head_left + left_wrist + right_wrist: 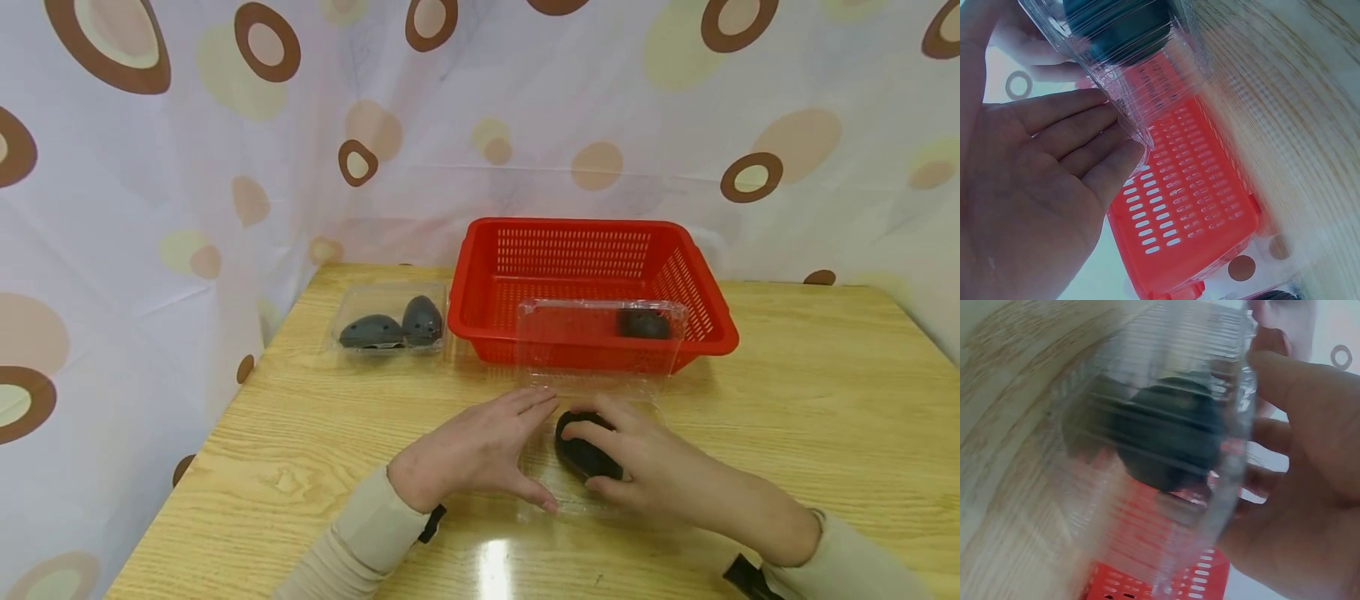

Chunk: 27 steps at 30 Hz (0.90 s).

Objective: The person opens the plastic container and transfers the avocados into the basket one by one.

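Note:
My right hand [637,454] curls its fingers and thumb round a dark avocado [581,454] inside a clear plastic clamshell box [566,497]. The box's lid [592,379] stands raised on the far side, in front of the red basket. At the box's left side, my left hand [487,446] has its fingers extended and thumb spread apart. In the left wrist view its fingertips touch the clear box edge [1125,122]. The avocado [1169,434] shows blurred through the ribbed plastic in the right wrist view.
A red perforated basket [592,350] sits at the back middle, with a dark avocado [643,325] in it seen through the lid. Left of it, another clear box [386,293] holds two dark avocados [372,331]. A patterned curtain [465,183] hangs behind the wooden table [300,450].

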Motion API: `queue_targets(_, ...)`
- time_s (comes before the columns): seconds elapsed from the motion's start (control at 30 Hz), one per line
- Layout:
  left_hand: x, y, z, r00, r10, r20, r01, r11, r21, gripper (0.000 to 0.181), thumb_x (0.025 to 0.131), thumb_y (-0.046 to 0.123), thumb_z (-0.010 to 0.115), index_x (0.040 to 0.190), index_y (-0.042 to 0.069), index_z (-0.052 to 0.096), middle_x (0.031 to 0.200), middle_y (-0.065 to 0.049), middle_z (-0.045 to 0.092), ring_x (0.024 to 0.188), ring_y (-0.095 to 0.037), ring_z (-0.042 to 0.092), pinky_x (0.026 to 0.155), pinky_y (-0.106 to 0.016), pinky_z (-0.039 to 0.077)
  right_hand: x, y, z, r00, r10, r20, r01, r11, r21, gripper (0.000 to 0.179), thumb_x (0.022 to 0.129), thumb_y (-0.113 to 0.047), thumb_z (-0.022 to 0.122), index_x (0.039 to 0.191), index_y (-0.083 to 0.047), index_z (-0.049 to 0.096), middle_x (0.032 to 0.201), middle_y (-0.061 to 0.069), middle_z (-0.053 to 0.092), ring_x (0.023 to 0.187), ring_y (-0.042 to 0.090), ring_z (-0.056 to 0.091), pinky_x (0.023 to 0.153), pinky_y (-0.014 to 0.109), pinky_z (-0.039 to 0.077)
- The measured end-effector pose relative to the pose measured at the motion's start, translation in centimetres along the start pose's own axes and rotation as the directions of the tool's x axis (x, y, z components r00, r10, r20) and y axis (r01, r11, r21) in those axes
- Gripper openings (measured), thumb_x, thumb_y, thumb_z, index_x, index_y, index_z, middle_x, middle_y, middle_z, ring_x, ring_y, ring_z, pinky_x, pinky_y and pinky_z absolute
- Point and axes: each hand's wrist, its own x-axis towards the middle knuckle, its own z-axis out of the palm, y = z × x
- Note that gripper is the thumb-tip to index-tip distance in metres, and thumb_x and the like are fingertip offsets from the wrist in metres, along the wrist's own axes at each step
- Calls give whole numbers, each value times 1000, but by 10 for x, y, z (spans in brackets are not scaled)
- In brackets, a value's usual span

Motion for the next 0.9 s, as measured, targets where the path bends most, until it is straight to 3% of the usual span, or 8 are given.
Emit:
queue_targets(0.13, 0, 0, 0, 1000, 9, -4, -9, 1000, 5, 113, 73, 74, 68, 157, 9, 29, 163, -5, 29, 151, -18, 27, 121, -33, 32, 0, 3, 3, 999, -25, 32, 26, 999, -46, 61, 78, -25, 85, 132, -18, 58, 141, 8, 50, 125, 33, 51, 93, 53, 54)
queue_targets(0.33, 1, -1, 0, 1000, 15, -9, -15, 1000, 24, 114, 73, 75, 68, 156, 8, 29, 163, -5, 29, 151, -18, 27, 121, -33, 31, 0, 7, 7, 997, -69, 29, 70, 996, -45, 58, 80, -22, 83, 132, -15, 59, 139, 10, 54, 124, 32, 54, 93, 50, 55)
queue_targets(0.9, 0, 0, 0, 1000, 5, 1, -5, 1000, 15, 114, 73, 76, 67, 157, 9, 28, 164, -4, 27, 151, -18, 26, 120, -33, 32, 1, 12, 9, 997, -21, 72, 16, 998, 65, 42, 81, -24, 82, 116, -23, 59, 122, -4, 57, 109, 19, 57, 87, 43, 55)
